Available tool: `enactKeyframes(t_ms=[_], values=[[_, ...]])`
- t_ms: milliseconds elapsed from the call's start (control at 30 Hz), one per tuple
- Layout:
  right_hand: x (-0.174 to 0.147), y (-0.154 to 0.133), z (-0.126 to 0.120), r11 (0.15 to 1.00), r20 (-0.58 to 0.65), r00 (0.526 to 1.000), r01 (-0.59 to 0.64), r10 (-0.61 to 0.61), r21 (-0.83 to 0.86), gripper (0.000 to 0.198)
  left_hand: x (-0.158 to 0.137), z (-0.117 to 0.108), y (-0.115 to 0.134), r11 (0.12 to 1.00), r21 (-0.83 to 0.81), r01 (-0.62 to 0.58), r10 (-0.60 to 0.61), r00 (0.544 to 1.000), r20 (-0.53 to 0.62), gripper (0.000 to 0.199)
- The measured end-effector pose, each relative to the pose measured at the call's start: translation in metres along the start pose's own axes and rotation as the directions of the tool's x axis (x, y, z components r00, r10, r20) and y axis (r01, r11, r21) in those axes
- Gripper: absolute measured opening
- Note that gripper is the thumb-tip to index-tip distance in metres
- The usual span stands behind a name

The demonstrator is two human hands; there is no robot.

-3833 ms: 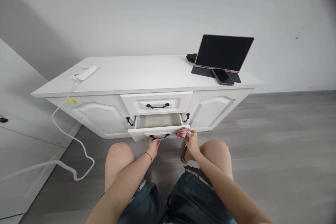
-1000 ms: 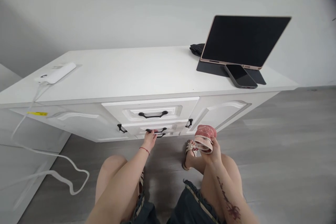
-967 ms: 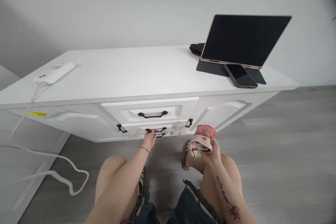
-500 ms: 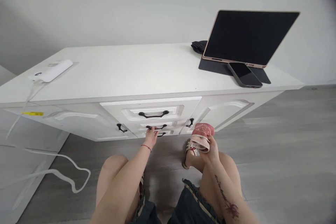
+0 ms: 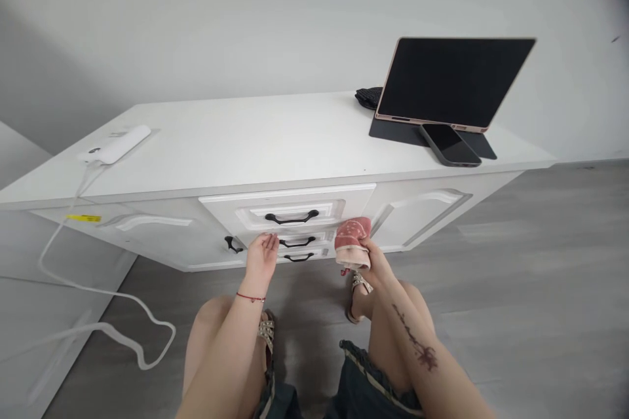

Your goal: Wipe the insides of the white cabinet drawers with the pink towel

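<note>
My right hand [image 5: 376, 262] grips a small pink-and-cream cloth pouch [image 5: 352, 234] with pale marks and a red cord end hanging from its lower edge. It is in front of the right part of the drawers, and I cannot see inside it. To the left, my left hand [image 5: 262, 256] holds nothing, its fingers loosely bent and slightly apart. The fingertips are just left of the middle drawer handle [image 5: 297, 242]. All the drawers look closed; the top handle [image 5: 291, 217] and bottom handle [image 5: 299, 257] are black too.
On the white cabinet [image 5: 246, 144] a tablet [image 5: 455, 82] leans on a dark stand, with a phone [image 5: 451, 144] before it and a black item [image 5: 367, 97] behind. A white power strip [image 5: 125, 144] lies left, its cable [image 5: 142, 314] hanging down. My legs are below.
My left hand has come off the middle drawer handle and moved left. My right hand has carried the pouch left and slightly up, turning it. The view has shifted slightly.
</note>
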State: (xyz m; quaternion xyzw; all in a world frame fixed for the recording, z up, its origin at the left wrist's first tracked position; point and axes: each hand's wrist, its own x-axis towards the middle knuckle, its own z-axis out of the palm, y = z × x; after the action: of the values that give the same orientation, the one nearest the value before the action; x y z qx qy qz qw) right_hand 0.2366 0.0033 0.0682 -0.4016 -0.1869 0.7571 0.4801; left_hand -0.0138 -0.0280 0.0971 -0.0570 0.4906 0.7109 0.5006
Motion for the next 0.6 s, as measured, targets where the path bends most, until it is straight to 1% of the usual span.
enactKeyframes(t_ms=[67,100,200,300,467,533,600], values=[[0.010,-0.004,0.009,0.996,0.002,0.997,-0.078,0.078,0.051,0.010,0.001,0.003,0.010,0.999,-0.020,0.047,-0.047,0.998,0.030,0.014],[0.014,-0.005,0.013,0.992,0.008,0.995,-0.099,0.098,0.072,0.011,0.001,0.004,0.013,0.998,-0.030,0.061,-0.060,0.997,0.041,0.013],[0.021,-0.006,0.019,0.991,0.046,0.996,-0.079,0.075,0.108,0.010,-0.001,0.006,0.016,0.997,-0.047,0.064,-0.060,0.995,0.083,0.012],[0.025,-0.004,0.020,0.989,0.044,0.998,-0.050,0.044,0.136,0.007,-0.004,0.007,0.016,0.996,-0.055,0.071,-0.063,0.989,0.132,0.012],[0.028,-0.004,0.021,0.983,0.002,0.997,-0.081,0.082,0.165,0.012,-0.003,0.009,0.011,0.988,-0.117,0.105,-0.082,0.980,0.183,0.013],[0.026,-0.006,0.023,0.983,0.001,0.997,-0.080,0.081,0.163,0.014,-0.003,0.009,0.011,0.986,-0.128,0.103,-0.080,0.982,0.173,0.012],[0.018,-0.007,0.025,0.994,0.017,1.000,-0.026,0.024,0.105,0.013,-0.010,0.006,0.016,0.990,-0.111,0.086,-0.071,0.989,0.132,0.012]])
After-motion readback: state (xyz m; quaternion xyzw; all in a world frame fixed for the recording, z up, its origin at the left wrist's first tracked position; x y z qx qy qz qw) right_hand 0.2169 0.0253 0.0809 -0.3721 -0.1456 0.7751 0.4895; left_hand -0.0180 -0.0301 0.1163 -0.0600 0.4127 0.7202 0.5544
